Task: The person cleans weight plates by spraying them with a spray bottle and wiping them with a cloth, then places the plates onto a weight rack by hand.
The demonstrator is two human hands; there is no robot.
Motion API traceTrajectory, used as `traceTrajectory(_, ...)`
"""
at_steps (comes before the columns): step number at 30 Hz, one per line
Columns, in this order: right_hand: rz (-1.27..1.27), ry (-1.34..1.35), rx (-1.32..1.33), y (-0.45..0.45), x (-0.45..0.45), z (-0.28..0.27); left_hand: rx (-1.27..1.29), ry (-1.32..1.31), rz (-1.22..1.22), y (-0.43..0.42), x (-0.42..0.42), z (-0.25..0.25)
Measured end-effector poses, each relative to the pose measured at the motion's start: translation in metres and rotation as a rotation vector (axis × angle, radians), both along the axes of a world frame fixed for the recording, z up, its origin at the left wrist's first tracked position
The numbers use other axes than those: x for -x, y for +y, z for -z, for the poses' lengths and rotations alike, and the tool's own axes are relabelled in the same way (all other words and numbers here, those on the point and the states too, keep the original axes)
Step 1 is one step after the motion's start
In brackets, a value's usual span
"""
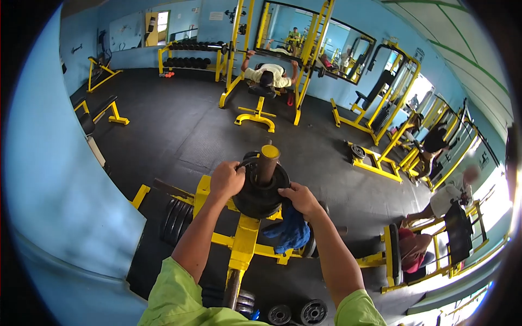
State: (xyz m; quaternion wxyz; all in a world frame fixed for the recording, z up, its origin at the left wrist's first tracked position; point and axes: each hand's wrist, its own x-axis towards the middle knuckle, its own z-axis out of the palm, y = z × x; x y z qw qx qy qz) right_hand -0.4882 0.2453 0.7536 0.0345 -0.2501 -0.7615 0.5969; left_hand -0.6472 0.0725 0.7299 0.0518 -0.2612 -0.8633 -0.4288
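Note:
Both my hands are on a black weight plate point(253, 199) that sits around the upright post point(267, 163) of a yellow plate rack point(246, 239). My left hand point(227, 180) grips the plate's left rim, fingers curled over it. On the right rim, my right hand point(300, 199) holds on with the thumb on top and the other fingers partly hidden. A blue cloth point(293, 231) hangs just below my right hand. More black plates point(177, 218) are stacked on the rack's left side peg, and others sit partly hidden behind the cloth.
Loose weight plates point(314, 312) lie on the floor near my feet. A blue wall point(81, 179) stands close on my left. Ahead, a person point(267, 76) lies on a bench under a barbell. Other people and yellow machines point(375, 163) are on the right. A dumbbell rack point(190, 54) stands at the back.

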Motion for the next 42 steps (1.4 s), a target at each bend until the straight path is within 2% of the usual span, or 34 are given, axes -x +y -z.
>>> traceTrajectory(3, 0.106, 0.03, -0.022, 0.001, -0.016, 0.026, -0.012, 0.036, 0.008, -0.003, -0.003, -0.006)
traceTrajectory(5, 0.138, 0.059, -0.024, -0.016, -0.05, 0.01, -0.066, 0.037, -0.023, -0.003, -0.007, -0.011)
traceTrajectory(6, 0.149, 0.079, -0.036, -0.023, -0.068, 0.007, -0.011, -0.071, 0.035, -0.005, -0.007, -0.015)
traceTrajectory(7, 0.202, 0.205, -0.086, -0.025, -0.085, 0.021, -0.016, 0.074, -0.02, -0.006, -0.006, -0.004)
traceTrajectory(8, 0.223, 0.207, -0.084, -0.03, -0.103, 0.029, -0.026, 0.221, -0.074, -0.006, -0.016, -0.006)
traceTrajectory(9, 0.322, 0.227, 0.02, -0.036, -0.122, 0.036, -0.124, 0.188, -0.061, -0.009, -0.032, -0.005)
traceTrajectory(10, 0.425, 0.243, 0.126, -0.042, -0.143, 0.043, -0.219, 0.145, -0.044, -0.02, -0.069, -0.026)
traceTrajectory(12, 0.507, 0.217, 0.21, -0.056, -0.191, 0.058, -0.379, 0.002, 0.394, -0.036, -0.148, -0.043)
traceTrajectory(14, 0.594, 0.194, 0.308, -0.076, -0.239, 0.067, -0.212, 0.139, 0.807, -0.044, -0.224, -0.028)
traceTrajectory(16, 0.559, 0.335, 0.446, -0.1, -0.282, 0.066, -0.064, 0.097, 1.011, -0.044, -0.287, 0.011)
traceTrajectory(18, 0.616, 0.4, 0.549, -0.117, -0.326, 0.057, -0.021, -0.311, 1.097, -0.045, -0.339, 0.047)
traceTrajectory(20, 0.489, 0.317, 0.218, -0.123, -0.383, 0.068, 0.058, -0.377, 1.122, -0.051, -0.379, 0.056)
traceTrajectory(22, 0.473, 0.231, 0.223, -0.127, -0.442, 0.078, 0.048, -0.44, 1.1, -0.056, -0.422, 0.079)
traceTrajectory(24, 0.418, 0.07, 0.067, -0.135, -0.496, 0.097, -0.019, -0.506, 1.095, -0.06, -0.47, 0.096)
traceTrajectory(25, 0.449, 0.063, -0.076, -0.143, -0.523, 0.108, 0.038, -0.423, 1.108, -0.062, -0.492, 0.099)
traceTrajectory(26, 0.444, 0.075, -0.046, -0.143, -0.545, 0.12, 0.109, -0.341, 1.125, -0.066, -0.513, 0.101)
traceTrajectory(28, 0.604, 0.111, -0.238, -0.162, -0.592, 0.148, 0.035, -0.248, 1.078, -0.075, -0.553, 0.111)
traceTrajectory(29, 0.61, -0.036, -0.267, -0.168, -0.612, 0.132, 0.034, -0.278, 1.091, -0.081, -0.569, 0.109)
traceTrajectory(30, 0.647, -0.043, -0.246, -0.175, -0.631, 0.131, 0.011, -0.308, 1.103, -0.08, -0.585, 0.108)
traceTrajectory(32, 0.448, 0.187, -0.693, -0.184, -0.671, 0.129, 0.054, -0.312, 1.198, -0.077, -0.608, 0.1)
traceTrajectory(34, 0.403, 0.136, -0.725, -0.197, -0.706, 0.109, 0.106, -0.328, 1.285, -0.077, -0.632, 0.088)
traceTrajectory(36, 0.075, 0.181, -0.056, -0.198, -0.737, 0.092, 0.063, -0.482, 1.418, -0.074, -0.65, 0.067)
traceTrajectory(37, 0.054, 0.285, 0.327, -0.193, -0.754, 0.093, 0.031, -0.492, 1.499, -0.071, -0.658, 0.057)
traceTrajectory(38, 0.196, 0.544, 0.457, -0.196, -0.762, 0.114, 0.045, -0.505, 1.514, -0.066, -0.666, 0.051)
traceTrajectory(40, 0.367, 0.672, 0.821, -0.19, -0.769, 0.146, -0.045, -0.512, 1.588, -0.055, -0.683, 0.048)
traceTrajectory(42, 0.297, 0.211, 0.689, -0.2, -0.78, 0.233, 0.016, -0.465, 1.526, -0.042, -0.697, 0.074)
